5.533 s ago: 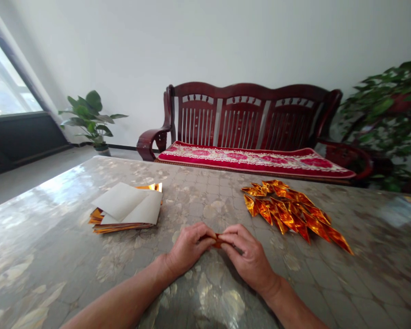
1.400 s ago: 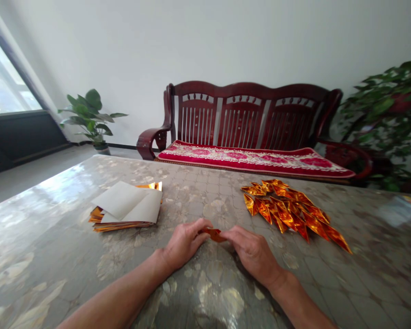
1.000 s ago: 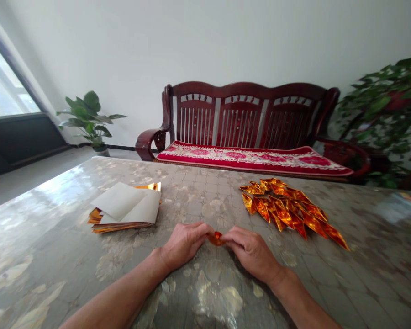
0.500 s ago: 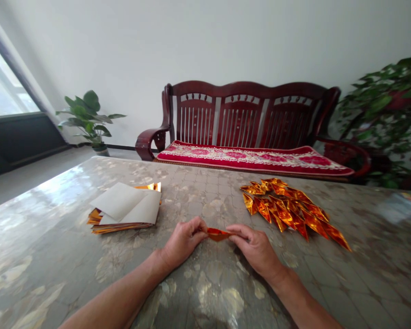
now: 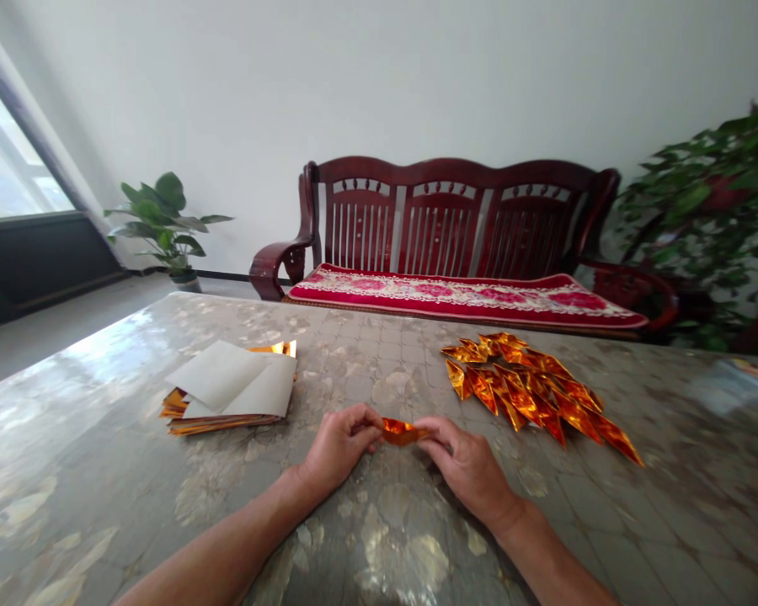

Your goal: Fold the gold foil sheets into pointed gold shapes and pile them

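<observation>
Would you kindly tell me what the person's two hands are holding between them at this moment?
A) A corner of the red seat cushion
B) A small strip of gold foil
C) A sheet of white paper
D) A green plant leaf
B: the small gold-orange foil strip is pinched between the fingers of the left hand and the right hand.

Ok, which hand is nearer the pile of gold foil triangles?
Right. The right hand sits just below-left of the pile; the left hand is farther left, past the foil strip.

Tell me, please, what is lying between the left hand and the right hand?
A folded gold foil strip, held by both, lies between the left hand and the right hand, in the head view.
</observation>
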Motion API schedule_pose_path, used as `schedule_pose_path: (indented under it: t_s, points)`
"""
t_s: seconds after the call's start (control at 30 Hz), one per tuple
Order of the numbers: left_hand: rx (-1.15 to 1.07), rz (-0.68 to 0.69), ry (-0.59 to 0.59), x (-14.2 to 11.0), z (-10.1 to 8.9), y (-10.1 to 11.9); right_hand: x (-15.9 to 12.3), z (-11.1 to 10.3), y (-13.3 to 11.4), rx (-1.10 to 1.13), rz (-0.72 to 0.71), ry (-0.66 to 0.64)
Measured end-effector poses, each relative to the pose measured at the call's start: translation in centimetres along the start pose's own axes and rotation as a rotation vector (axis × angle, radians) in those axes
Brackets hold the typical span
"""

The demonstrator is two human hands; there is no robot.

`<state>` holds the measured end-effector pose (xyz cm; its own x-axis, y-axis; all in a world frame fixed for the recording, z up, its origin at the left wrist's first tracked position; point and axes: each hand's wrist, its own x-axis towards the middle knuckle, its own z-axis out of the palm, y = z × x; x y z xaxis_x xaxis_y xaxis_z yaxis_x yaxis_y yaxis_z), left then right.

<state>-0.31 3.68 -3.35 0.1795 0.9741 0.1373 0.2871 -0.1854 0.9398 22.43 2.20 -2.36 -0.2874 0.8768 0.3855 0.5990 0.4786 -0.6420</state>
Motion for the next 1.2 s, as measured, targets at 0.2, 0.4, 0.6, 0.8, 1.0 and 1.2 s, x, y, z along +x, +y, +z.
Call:
schedule_pose_path:
  t_s: [0.2, 0.4, 0.6, 0.8, 1.0, 1.2]
  points:
    - [-0.110, -0.030, -0.014, 0.0, 0.4, -0.4, 0.0, 0.3, -0.1, 0.066, 0.023, 0.002]
    - [0.001, 0.009, -0.021, -0.1, 0.1, 0.2, -0.1, 0.0, 0.1, -0.046, -0.128, 0.040]
    - [0.050, 0.011, -0.026, -0.2, -0.1, 0.5, 0.3, -0.7, -0.3, -0.046, -0.199, -0.020]
    - [0.067, 0.009, -0.050, -0.3, -0.1, 0.3, 0.5, -0.8, -0.4, 0.027, -0.077, -0.107]
    - [0.182, 0.057, -0.062, -0.4, -0.3, 0.7, 0.6, -0.9, -0.2, 0.113, -0.054, -0.156]
    - [0.183, 0.062, -0.059, -0.4, -0.3, 0.4, 0.5, -0.5, -0.3, 0.143, -0.070, -0.126]
